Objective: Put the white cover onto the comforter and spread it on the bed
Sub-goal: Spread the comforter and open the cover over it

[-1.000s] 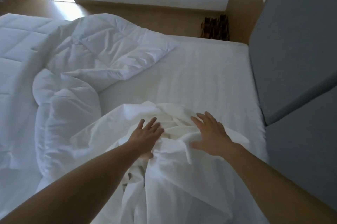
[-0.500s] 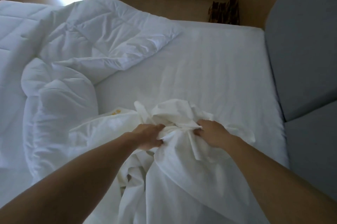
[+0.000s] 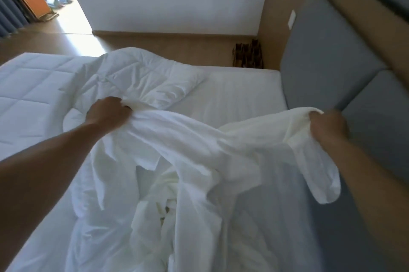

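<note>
Two fists, I see: left hand point(image 3: 106, 114) and right hand point(image 3: 327, 126) clench the rumpled white cover point(image 3: 199, 161), stretched above the bed point(image 3: 239, 94); the comforter point(image 3: 137, 81) lies bunched on it.

We can't really see the fingers on either side. The left hand point(image 3: 108, 113) has them tucked under a bunched edge of the white cover point(image 3: 199, 150), and the right hand point(image 3: 328, 128) is smeared with blur, its fingers buried in fabric. The cover runs off the bottom edge and hides a good chunk of the bed point(image 3: 239, 94). The comforter point(image 3: 141, 79) is cut by the left edge. The dark spiky thing point(image 3: 247, 56) in the corner is too blurry for us to name.
</note>
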Demonstrator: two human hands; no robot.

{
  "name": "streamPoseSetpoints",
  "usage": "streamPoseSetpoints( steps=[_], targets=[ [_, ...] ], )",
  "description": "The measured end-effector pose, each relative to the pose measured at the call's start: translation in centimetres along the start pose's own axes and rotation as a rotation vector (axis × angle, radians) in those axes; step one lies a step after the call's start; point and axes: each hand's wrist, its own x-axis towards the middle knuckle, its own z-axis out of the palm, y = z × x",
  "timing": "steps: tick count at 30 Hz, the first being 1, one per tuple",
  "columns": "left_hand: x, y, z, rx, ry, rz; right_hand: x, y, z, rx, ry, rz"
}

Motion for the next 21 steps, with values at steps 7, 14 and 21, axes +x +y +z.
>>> streamPoseSetpoints(
  steps=[7,14,21],
  targets=[
    [-3.7,0.7,0.5,0.022,-0.125,0.081,-4.4,1.1,0.8,-0.306,-0.056,-0.082],
    [-10.1,4.1,11.0,0.215,-0.734,0.32,-11.6,8.2,8.8,-0.755,-1.102,-0.143],
    [-7.5,8.1,14.6,0.343,-0.884,0.268,-9.3,6.4,15.0,-0.545,-0.783,-0.397]
  ],
)
